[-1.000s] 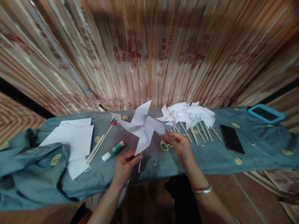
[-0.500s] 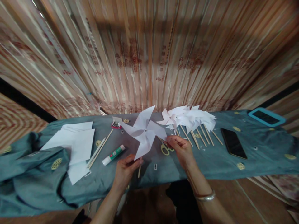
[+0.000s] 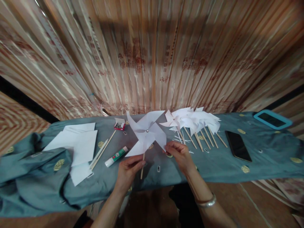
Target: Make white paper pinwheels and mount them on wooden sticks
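A white paper pinwheel [image 3: 148,136] with a shiny pin at its centre stands over the middle of the table. My left hand [image 3: 128,171] is closed around its wooden stick, just below the blades; the stick's lower end shows under the fingers. At the pinwheel's right side, my right hand [image 3: 179,155] has its thumb and fingers pinched at a blade tip. Behind that hand lie the scissors, mostly hidden. Left of the pinwheel are a glue stick [image 3: 116,156] and a small red box of pins [image 3: 119,126].
Several finished pinwheels [image 3: 197,122] lie overlapping at the back right. A phone [image 3: 238,145] and a blue-framed device [image 3: 272,119] are farther right. White paper sheets [image 3: 84,147] and thin sticks [image 3: 103,151] lie left on the grey-green tablecloth [image 3: 204,167]. A curtain hangs behind.
The pinwheel's blades have turned on the pin. My right hand has shifted slightly left and down, following the blade tip. My left hand stays at the stick.
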Demonstrator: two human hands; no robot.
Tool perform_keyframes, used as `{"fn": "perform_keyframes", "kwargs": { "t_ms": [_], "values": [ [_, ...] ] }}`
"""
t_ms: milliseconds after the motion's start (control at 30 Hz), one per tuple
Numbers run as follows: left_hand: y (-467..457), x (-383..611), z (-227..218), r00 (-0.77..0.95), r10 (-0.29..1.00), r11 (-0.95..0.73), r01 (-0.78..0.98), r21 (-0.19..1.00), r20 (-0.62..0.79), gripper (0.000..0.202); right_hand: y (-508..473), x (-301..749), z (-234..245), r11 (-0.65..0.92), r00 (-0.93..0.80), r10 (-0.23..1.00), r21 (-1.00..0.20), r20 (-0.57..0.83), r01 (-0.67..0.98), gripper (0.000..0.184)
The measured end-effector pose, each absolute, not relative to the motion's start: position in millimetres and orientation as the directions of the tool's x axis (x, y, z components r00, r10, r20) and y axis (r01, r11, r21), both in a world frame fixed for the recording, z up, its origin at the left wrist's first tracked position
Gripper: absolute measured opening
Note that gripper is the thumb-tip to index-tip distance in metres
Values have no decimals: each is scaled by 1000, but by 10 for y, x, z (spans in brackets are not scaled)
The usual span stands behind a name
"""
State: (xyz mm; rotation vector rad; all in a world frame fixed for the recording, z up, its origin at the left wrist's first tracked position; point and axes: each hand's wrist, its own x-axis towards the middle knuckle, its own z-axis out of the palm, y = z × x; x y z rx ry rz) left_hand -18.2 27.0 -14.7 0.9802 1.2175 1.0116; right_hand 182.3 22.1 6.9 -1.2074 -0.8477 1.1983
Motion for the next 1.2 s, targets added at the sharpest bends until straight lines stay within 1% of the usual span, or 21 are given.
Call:
{"fn": "perform_keyframes", "kwargs": {
  "t_ms": [133, 333, 433, 567, 700, 833, 933, 1067, 1133, 1200],
  "values": [
    [276, -185, -144, 65, 975, 214, -49, 976, -211, 21, 186, 1744, 76, -98, 159, 978, -971, -135, -220, 25],
    [285, -186, -197, 42, 988, 151, -14, 988, -150, 16, 131, 1637, 57, -86, 84, 991, -973, -106, -213, 23],
    [282, -179, -200, 29, 989, 145, -5, 989, -145, 15, 104, 1581, 43, -80, 37, 995, -975, -89, -206, 22],
    [271, -168, -181, 87, 985, 152, -32, 988, -148, 18, 82, 1498, 28, -91, -39, 996, -976, -85, -198, 18],
    [257, -161, -183, 83, 983, 166, -33, 986, -163, 20, 81, 1418, 6, -78, -76, 995, -980, -64, -185, 16],
    [246, -159, -177, 112, 982, 155, -28, 988, -151, 19, 86, 1344, -19, -52, -58, 997, -985, -43, -162, 14],
    [244, -159, -160, 142, 979, 153, -27, 988, -147, 19, 77, 1321, -3, -35, -63, 998, -995, -29, -97, 15],
    [243, -166, -159, 109, 973, 212, -61, 975, -204, 22, 69, 1440, 58, -5, -71, 997, -1000, -6, 10, 22],
    [241, -173, -172, 90, 966, 250, -94, 964, -242, 25, 94, 1576, 75, 30, -14, 999, -999, 30, 38, 28],
    [238, -181, -187, 74, 954, 297, -117, 948, -289, 29, 144, 1737, 71, 66, 131, 989, -998, 62, -22, 30]
  ]
}}
